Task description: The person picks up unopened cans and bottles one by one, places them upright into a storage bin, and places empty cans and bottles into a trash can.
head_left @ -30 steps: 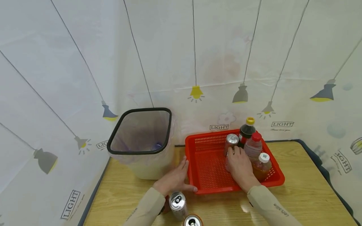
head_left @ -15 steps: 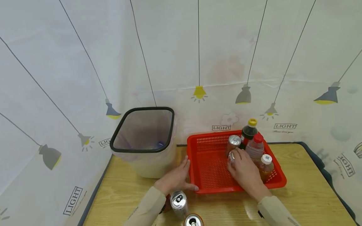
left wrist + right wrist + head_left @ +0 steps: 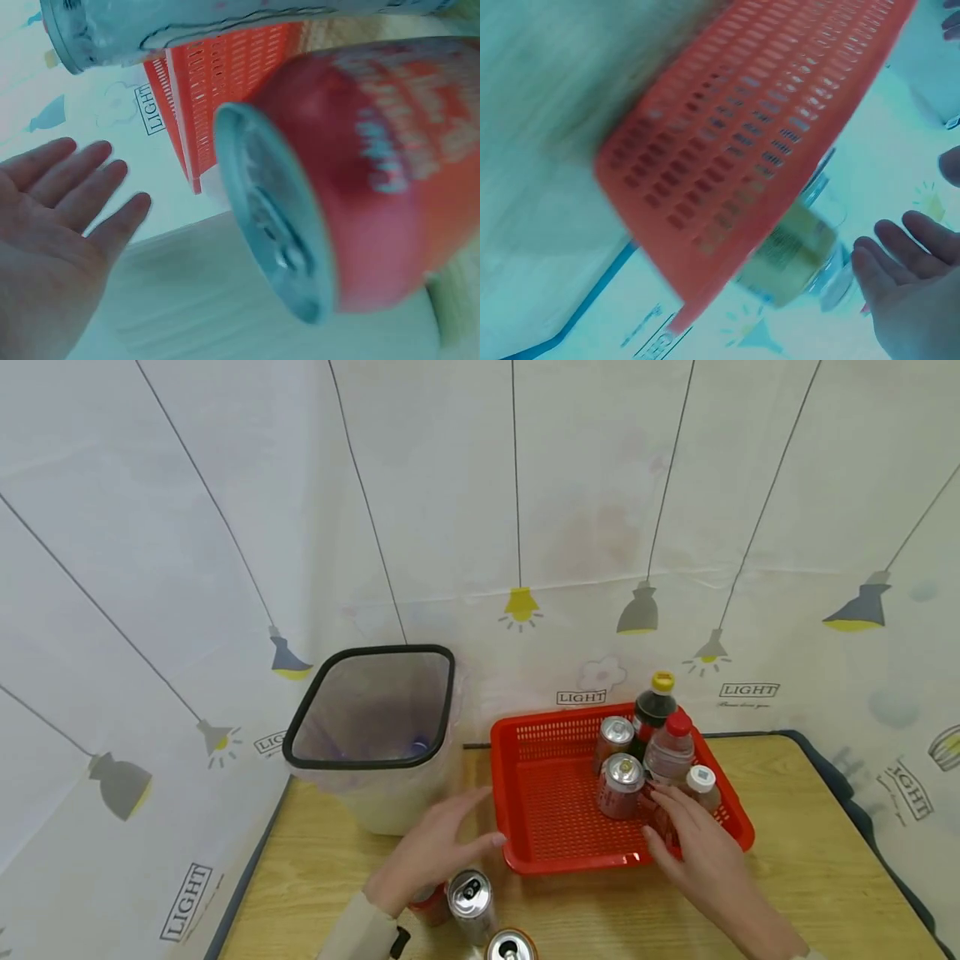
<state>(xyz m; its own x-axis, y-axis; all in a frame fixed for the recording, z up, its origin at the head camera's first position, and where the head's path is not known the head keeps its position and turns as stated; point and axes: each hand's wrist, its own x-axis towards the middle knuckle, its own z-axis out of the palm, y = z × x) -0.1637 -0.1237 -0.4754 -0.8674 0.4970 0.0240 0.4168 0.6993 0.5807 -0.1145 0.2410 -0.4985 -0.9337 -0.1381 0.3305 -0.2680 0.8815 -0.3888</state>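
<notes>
Basket [image 3: 551,810], red, perforated, standing on the wood-grain table [image 3: 817,835]. Contents, grouped at its right side, all upright: front can [image 3: 620,789], silver top; rear can [image 3: 614,740], just behind it; dark bottle [image 3: 655,710], yellow cap; clear bottle [image 3: 670,753], red cap; white-capped bottle [image 3: 702,781], partly covered by the right hand.

Hands, two. Right hand [image 3: 701,856]: fingers loosely extended, grasping nothing, over the basket's right front beside the front can; contact cannot be told. Left hand [image 3: 431,852]: fingers spread, grasping nothing, at the basket's left edge; whether it touches cannot be told.

Cans on the table, three, near the left forearm: silver can [image 3: 471,900]; orange-rimmed can [image 3: 512,947], cut by the frame; red can [image 3: 367,180], partly hidden in the head view.

Bin [image 3: 405,802], pale, black-rimmed, lined, left of the basket. Backdrop [image 3: 450,485], white, printed with lamps.
</notes>
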